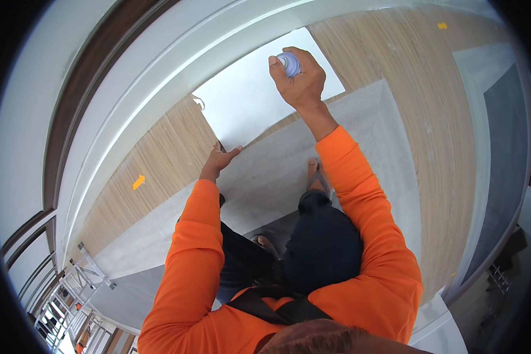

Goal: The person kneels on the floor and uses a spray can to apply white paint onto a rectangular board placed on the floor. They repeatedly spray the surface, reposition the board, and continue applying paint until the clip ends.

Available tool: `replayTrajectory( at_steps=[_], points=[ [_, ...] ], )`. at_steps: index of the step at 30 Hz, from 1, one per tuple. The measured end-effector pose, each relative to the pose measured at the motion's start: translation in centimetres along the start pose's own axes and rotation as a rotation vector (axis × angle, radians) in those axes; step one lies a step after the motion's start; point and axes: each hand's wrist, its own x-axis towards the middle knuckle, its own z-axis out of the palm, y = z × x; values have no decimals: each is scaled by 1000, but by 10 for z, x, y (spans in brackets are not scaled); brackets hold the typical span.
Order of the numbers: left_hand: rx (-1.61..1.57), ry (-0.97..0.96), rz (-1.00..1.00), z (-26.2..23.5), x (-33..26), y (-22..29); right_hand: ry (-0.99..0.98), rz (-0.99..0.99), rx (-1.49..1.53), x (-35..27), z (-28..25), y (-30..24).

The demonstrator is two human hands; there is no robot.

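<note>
Can [291, 65], 1, upper centre of the frame, held above the panel; right hand [304, 79], fingers clamped around it. White panel [248, 91], 1, upper centre, lying on wood-grain floor [360, 50]. Left hand [219, 160], left of centre, at the panel's lower corner, thumb and forefinger apart. Step in hand, as judged: steadying the panel, can poised over it. Next move seemingly calls for firm can control and a still panel.

Right fingers [305, 56] around spray can [289, 66]; left fingers [234, 151] at white sheet [248, 94].
</note>
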Motion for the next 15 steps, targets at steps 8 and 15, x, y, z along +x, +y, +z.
replayTrajectory(
  at_steps=[8,15],
  points=[
    [80,17,-19,-2,-10,7,88,-76,-65,14,4,14],
    [18,-41,-111,-10,-22,18,192,-1,-100,34,-8,33]
  ],
)
